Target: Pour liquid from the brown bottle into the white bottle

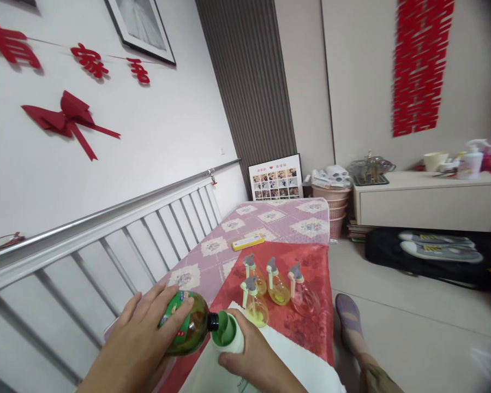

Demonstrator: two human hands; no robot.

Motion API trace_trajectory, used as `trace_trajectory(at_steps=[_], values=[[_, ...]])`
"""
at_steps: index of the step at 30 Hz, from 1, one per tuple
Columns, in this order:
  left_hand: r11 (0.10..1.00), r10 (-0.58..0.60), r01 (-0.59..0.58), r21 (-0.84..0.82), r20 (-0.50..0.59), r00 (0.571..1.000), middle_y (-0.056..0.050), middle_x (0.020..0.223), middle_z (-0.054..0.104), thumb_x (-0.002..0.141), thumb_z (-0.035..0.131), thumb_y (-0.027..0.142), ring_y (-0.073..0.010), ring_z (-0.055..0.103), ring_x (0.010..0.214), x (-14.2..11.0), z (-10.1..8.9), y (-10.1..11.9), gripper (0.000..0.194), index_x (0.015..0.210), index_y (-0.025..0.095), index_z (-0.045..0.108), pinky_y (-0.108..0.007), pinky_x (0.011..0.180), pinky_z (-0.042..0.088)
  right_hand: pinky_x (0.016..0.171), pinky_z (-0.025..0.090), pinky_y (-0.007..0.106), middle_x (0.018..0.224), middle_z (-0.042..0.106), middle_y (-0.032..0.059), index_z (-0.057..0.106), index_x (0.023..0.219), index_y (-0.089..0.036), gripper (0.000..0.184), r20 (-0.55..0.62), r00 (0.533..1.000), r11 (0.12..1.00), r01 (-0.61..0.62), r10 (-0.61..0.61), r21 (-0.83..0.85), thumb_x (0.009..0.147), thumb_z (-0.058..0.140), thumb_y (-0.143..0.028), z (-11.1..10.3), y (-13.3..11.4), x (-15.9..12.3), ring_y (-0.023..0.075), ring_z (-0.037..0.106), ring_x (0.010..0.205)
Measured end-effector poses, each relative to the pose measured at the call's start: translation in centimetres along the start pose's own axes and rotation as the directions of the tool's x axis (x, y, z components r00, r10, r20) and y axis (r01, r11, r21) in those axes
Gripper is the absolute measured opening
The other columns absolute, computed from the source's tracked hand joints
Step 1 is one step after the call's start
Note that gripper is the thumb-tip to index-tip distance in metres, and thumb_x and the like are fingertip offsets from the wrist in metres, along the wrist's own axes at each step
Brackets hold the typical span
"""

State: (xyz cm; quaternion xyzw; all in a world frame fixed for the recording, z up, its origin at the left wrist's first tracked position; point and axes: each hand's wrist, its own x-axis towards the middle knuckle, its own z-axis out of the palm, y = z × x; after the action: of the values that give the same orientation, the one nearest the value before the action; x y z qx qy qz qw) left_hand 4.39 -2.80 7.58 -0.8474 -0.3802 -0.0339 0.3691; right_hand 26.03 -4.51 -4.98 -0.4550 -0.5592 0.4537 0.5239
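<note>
A bed [270, 216] covered by a purple floral spread [215, 246], a red cloth [300, 255] laid over it, four round-bellied bottles [279, 293] grouped on the cloth, a yellow case [248, 242] placed by its far edge, a white printed sheet [306, 360] spread at the near side.

1. Holding a tilted bottle [198, 327] in the left hand [143, 327], with black neck [213, 322] at the rim of a green-lined cup [234, 343].
2. Gripping that cup in the right hand [253, 346].
3. From the cup, showing four spouted jars [278, 289] between 1 and 2 o'clock, amid red cloth [311, 252].
4. Showing a yellow case [248, 242] just past 12, on bedding [270, 216].
5. From mid-view, showing a red bow [67, 115] at 10, a cabinet [417, 206] at 3.
</note>
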Motion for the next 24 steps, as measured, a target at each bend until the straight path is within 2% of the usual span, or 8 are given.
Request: trace_trajectory(at_steps=[4, 9, 13, 17, 24], values=[[1.000, -0.004, 0.004, 0.024, -0.005, 1.000, -0.005, 0.137, 0.064, 0.069, 0.057, 0.007, -0.0310, 0.056, 0.129, 0.1, 0.3, -0.2, 0.072, 0.132, 0.042, 0.054, -0.054, 0.103, 0.045, 0.083, 0.048, 0.029, 0.097, 0.066, -0.0035, 0.063, 0.108, -0.025, 0.051, -0.003, 1.000, 1.000, 0.002, -0.002, 0.008, 0.059, 0.071, -0.011, 0.0, -0.1, 0.0, 0.0202, 0.063, 0.093], [0.992, 0.126, -0.125, 0.017, -0.066, 0.990, -0.007, 0.135, 0.066, 0.068, 0.055, 0.011, -0.0317, 0.062, 0.122, 0.0, 1.1, -0.9, 0.076, 0.137, 0.042, 0.047, -0.052, 0.093, 0.051, 0.081, 0.048, 0.029, 0.095, 0.066, -0.0040, 0.063, 0.106, -0.025, 0.050, 0.003, 1.000, 1.000, -0.001, 0.001, 0.023, 0.059, 0.069, -0.010, -0.1, -0.2, 0.0, 0.0198, 0.063, 0.091], [0.997, 0.070, -0.067, 0.047, -0.073, 0.995, -0.007, 0.135, 0.066, 0.069, 0.053, 0.005, -0.0320, 0.060, 0.125, 0.0, 1.3, -0.8, 0.075, 0.134, 0.041, 0.050, -0.054, 0.097, 0.048, 0.081, 0.048, 0.029, 0.096, 0.066, -0.0037, 0.063, 0.107, -0.025, 0.051, 0.001, 1.000, 1.000, -0.002, 0.002, 0.016, 0.058, 0.070, -0.010, 0.0, 0.0, 0.2, 0.0203, 0.063, 0.092], [0.993, 0.112, -0.114, -0.033, -0.056, 0.992, -0.005, 0.137, 0.064, 0.072, 0.053, 0.009, -0.0319, 0.060, 0.125, 0.2, 1.2, -0.8, 0.073, 0.136, 0.043, 0.048, -0.054, 0.095, 0.050, 0.082, 0.048, 0.029, 0.096, 0.066, -0.0039, 0.063, 0.107, -0.025, 0.051, 0.004, 1.000, 1.000, 0.002, -0.002, 0.014, 0.059, 0.070, -0.010, -0.1, 0.0, 0.2, 0.0197, 0.063, 0.091], [0.994, -0.005, 0.006, -0.107, 0.008, 1.000, -0.003, 0.139, 0.063, 0.080, 0.056, 0.010, -0.0295, 0.055, 0.131, 0.6, 0.2, -0.2, 0.064, 0.132, 0.046, 0.053, -0.054, 0.105, 0.043, 0.082, 0.048, 0.030, 0.097, 0.067, -0.0038, 0.062, 0.107, -0.025, 0.051, 0.015, 0.999, 0.999, 0.031, -0.031, 0.024, 0.059, 0.069, -0.008, -0.1, 0.4, 0.3, 0.0205, 0.063, 0.093]])
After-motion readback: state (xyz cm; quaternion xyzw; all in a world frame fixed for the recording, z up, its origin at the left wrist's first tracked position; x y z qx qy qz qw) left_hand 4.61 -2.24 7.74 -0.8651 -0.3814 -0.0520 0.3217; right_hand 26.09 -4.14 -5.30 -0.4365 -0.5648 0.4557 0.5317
